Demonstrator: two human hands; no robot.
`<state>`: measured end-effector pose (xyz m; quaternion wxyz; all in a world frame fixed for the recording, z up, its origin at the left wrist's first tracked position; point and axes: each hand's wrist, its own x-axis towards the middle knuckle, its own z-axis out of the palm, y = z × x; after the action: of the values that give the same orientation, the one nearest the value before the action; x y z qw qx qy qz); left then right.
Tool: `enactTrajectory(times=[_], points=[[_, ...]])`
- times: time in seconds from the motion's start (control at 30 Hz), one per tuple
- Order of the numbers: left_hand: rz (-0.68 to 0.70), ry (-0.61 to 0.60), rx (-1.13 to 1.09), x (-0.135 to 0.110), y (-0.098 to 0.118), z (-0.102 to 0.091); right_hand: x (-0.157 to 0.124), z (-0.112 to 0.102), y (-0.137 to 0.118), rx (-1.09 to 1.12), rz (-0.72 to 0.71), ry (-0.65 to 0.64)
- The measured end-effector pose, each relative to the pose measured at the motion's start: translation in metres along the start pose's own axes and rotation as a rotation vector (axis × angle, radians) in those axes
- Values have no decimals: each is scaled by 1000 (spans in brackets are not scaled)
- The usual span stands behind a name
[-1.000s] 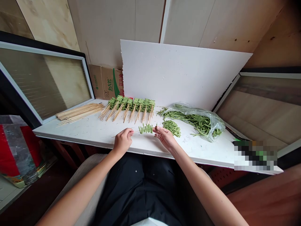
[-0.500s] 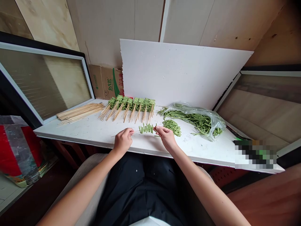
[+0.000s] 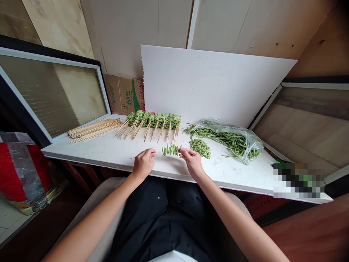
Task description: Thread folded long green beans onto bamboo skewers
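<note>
My left hand [image 3: 144, 162] is closed in a pinch around a thin bamboo skewer, held level above the front of the white table. Several short green bean pieces [image 3: 170, 149] sit side by side across the skewer, between my two hands. At the skewer's right end, my right hand [image 3: 192, 159] pinches a green bean piece with thumb and forefinger. Just beyond that hand lies a heap of cut green bean pieces [image 3: 200, 147]. Farther back, finished bean skewers [image 3: 155, 121] are stacked in a row, their bare sticks pointing toward me.
Loose bamboo skewers [image 3: 94, 130] lie at the left of the white table [image 3: 114, 149]. Long uncut green beans [image 3: 231, 142] spill from a clear plastic bag [image 3: 249, 140] at the right. Behind stand a cardboard box [image 3: 124, 94] and a white board [image 3: 212, 83]. A blurred patch covers the right corner.
Both hands keep nearly the same pose and hold. The whole view has shifted slightly, and the bean pieces stay lined up on the skewer.
</note>
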<state>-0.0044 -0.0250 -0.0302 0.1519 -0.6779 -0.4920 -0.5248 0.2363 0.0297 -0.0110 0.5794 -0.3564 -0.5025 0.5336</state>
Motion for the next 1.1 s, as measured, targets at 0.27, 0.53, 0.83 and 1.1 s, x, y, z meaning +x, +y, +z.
enactTrajectory(times=[0.27,0.53,0.83,1.1], points=[[5,3,-28,-1,4,1,-4,8,8,76,46,50],[-121,-24,-39,6,7,-2,12,-13,-27,-233,-99,-110],[-157,-72,-6,0,-2,1,22,-53,-23,-1295,-487,-414],[-161,-62,-22,2,1,0,24,-46,-18,-833,-269,-292]])
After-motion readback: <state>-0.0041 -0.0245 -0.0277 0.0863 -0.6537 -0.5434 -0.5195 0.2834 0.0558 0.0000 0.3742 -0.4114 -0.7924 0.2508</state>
